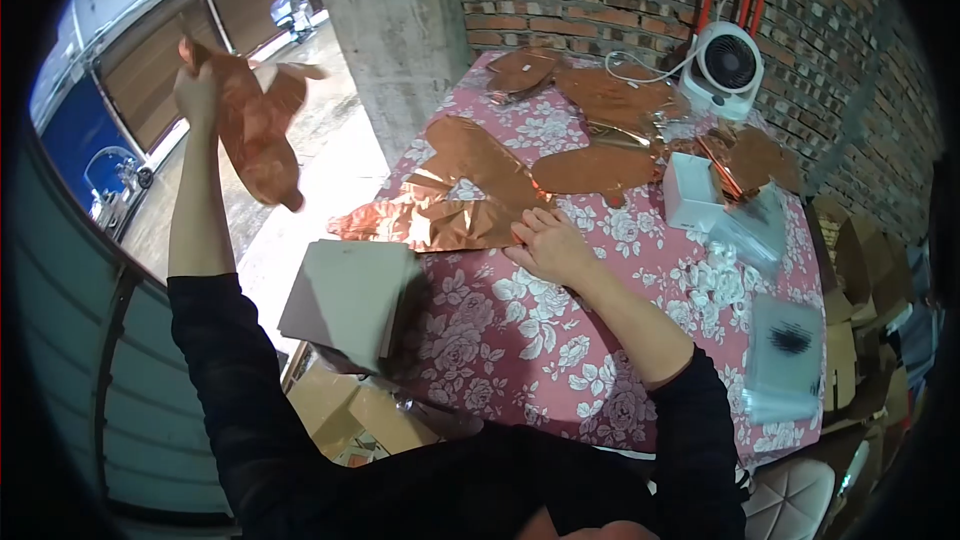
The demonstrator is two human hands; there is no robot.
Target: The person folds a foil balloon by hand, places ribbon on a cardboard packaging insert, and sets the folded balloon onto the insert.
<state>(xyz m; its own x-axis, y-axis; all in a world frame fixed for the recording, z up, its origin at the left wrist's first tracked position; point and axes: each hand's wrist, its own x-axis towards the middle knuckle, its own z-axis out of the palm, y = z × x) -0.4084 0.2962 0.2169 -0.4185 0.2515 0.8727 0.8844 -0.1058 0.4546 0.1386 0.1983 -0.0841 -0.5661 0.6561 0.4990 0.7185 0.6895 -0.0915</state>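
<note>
My left hand [197,90] is raised at the far left, closed on one end of a flat copper-coloured foil balloon [250,125]. That balloon hangs down beside the table, slightly blurred. On the table, my right hand [550,248] has its fingers bent over the near edge of another flat foil balloon [470,220], with the thumb at its side. This second balloon is crinkled and shiny. A larger flat foil piece [475,155] lies just behind it, and a rounded foil piece [595,172] lies to the right.
A stack of grey-brown cards [350,295] sits at the table's left edge. On the right are a white box [690,190], white ribbon-like bits [718,280] and clear plastic bags [783,355]. A white fan [727,70] stands by the brick wall, with more foil pieces [620,95] nearby.
</note>
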